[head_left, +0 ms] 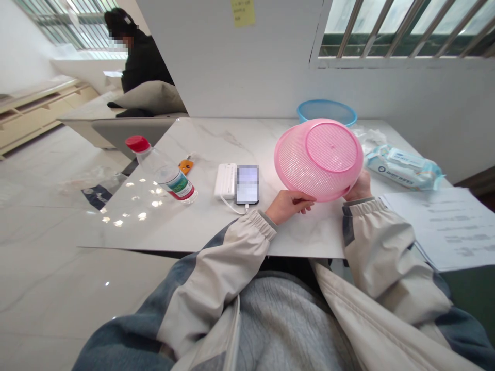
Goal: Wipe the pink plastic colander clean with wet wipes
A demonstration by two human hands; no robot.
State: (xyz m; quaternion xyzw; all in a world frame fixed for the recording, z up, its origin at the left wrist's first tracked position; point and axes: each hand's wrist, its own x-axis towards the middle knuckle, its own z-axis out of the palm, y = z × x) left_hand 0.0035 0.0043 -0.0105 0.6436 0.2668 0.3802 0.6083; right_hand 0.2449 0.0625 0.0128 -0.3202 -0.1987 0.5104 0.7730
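Observation:
My hands hold a pink plastic colander (pixel 319 159) up at a tilt above the white marble table (pixel 232 139), its perforated base turned toward me. My left hand (pixel 288 205) grips the lower rim, with fingers curled over its edge. My right hand (pixel 360 186) holds the right side, partly hidden behind the rim. Left of my left hand lie a white power bank (pixel 225 181) and a phone (pixel 247 184) with a blurred screen, joined by a white cable (pixel 232 207).
A blue basin (pixel 327 110) stands behind the colander. Wet wipes (pixel 404 167) and printed papers (pixel 444 226) lie to the right. A red-capped water bottle (pixel 166 172) lies on the left by an orange object (pixel 186 166). A seated person (pixel 145 64) is beyond the partition.

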